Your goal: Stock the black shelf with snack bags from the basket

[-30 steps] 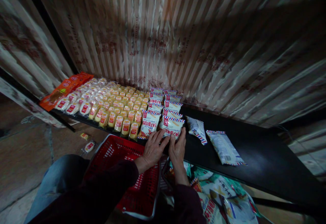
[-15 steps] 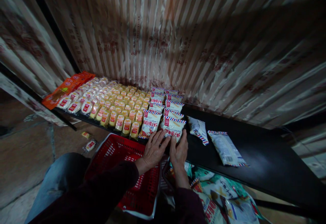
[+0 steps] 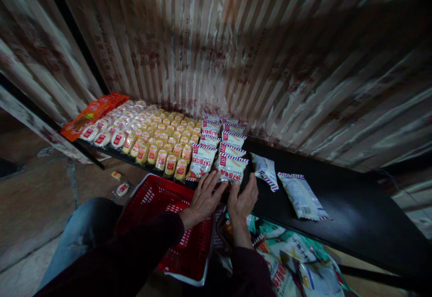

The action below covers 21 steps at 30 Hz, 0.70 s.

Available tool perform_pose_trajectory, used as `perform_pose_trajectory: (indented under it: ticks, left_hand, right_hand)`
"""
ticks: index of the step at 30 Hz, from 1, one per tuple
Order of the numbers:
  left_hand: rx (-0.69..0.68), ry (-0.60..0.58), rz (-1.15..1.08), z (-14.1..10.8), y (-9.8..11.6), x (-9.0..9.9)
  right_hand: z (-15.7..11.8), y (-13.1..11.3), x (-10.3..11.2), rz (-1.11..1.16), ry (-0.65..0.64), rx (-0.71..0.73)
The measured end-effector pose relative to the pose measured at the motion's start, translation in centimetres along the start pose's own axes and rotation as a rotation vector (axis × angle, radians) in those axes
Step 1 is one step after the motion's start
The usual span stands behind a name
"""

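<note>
Two short rows of white snack bags [image 3: 231, 167] with red-and-blue striped edges stand upright on the black shelf [image 3: 357, 216]. My left hand [image 3: 206, 196] lies flat with fingers extended at the base of the front bags, close to the shelf's front edge. Just right of the front right bag, my right hand [image 3: 243, 200] is raised with its fingers apart, holding nothing. Two more striped bags lie to the right: a nearer one [image 3: 265, 171] and one with its back up [image 3: 303, 197].
Rows of small yellow wrapped cakes [image 3: 170, 164] and white wrapped cakes [image 3: 118, 138] fill the shelf's left, beside orange packets [image 3: 91, 116]. Below are a red basket [image 3: 148, 198] and a pile of green and white bags [image 3: 297, 254]. Two wrapped pieces lie on the floor [image 3: 43, 198].
My right hand has come away from the front right bag, moving slightly right with its fingers spreading. My left hand stays near the bags' base. The view has shifted slightly.
</note>
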<state>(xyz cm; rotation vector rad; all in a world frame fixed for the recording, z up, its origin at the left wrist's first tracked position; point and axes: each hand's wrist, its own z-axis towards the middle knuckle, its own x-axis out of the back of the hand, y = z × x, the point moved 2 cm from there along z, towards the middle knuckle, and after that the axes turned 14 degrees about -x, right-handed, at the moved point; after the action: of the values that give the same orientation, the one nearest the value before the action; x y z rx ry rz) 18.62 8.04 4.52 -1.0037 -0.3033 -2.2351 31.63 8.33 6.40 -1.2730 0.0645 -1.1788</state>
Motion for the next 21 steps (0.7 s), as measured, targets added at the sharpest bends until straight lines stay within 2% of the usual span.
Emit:
perform_pose_trajectory:
  ticks: [3,7,9,12,16,21]
  left_hand:
    - [-0.003,-0.02,-0.017,-0.5,-0.3,0.9]
    - [-0.008,-0.062,0.014,-2.4,-1.8,3.2]
    - [-0.016,-0.082,0.039,-3.8,-3.2,4.7]
    - [-0.011,-0.094,0.084,-6.1,-6.0,6.7]
    - [-0.006,-0.124,0.104,-8.4,-9.0,8.2]
    - [0.012,-0.128,0.087,-9.7,-10.3,8.4]
  right_hand:
    - [0.1,-0.5,0.4,0.036,0.077,0.096]
    - [-0.8,-2.0,0.6,0.094,0.118,0.321]
    - [-2.1,-3.1,0.5,0.112,0.08,0.452]
    - [-4.9,-4.7,-0.4,0.125,-0.059,0.57]
    - [-8.5,-6.1,-2.6,0.063,-0.234,0.552]
    - [-10.8,-7.0,-5.5,-0.064,-0.286,0.373]
